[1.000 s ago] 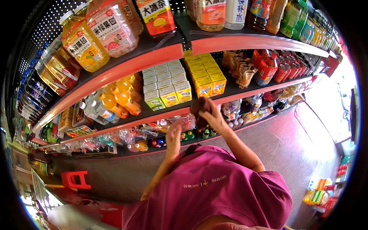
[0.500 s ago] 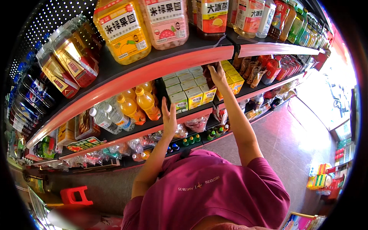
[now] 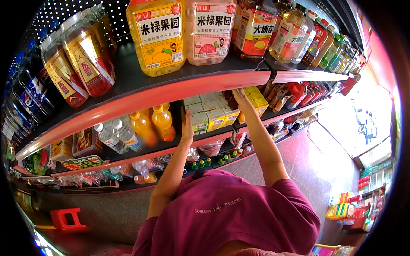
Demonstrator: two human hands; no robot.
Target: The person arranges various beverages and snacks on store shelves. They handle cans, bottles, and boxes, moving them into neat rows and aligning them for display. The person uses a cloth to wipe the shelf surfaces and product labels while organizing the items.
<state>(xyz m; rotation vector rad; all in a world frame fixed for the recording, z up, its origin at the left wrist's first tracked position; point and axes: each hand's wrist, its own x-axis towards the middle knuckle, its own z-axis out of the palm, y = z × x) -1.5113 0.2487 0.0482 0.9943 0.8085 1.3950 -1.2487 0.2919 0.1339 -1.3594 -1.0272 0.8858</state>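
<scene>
On the middle shelf stands a block of small drink cartons (image 3: 213,118), pale on top with yellow and green fronts. My left hand (image 3: 187,129) is upright with fingers stretched out, against or close beside the block's left side. At the block's right end, my right hand (image 3: 241,100) is closed on a dark reddish-brown, crumpled cloth-like thing (image 3: 230,100) resting over the carton tops. Its fingertips are partly hidden under the upper shelf's edge. More yellow cartons (image 3: 259,102) stand to the right of that hand.
The red-edged upper shelf (image 3: 141,99) overhangs the cartons and carries large juice jugs (image 3: 160,40). Left of my left hand stand orange drink bottles (image 3: 163,121) and clear bottles (image 3: 124,133). Bagged goods and small bottles fill the shelf below. A red stool (image 3: 68,218) is on the floor.
The view has shifted, so the upper shelf and cartons appear lower. Both hands keep their places: the left beside the cartons, the right on the dark thing, now slightly lower over the tops.
</scene>
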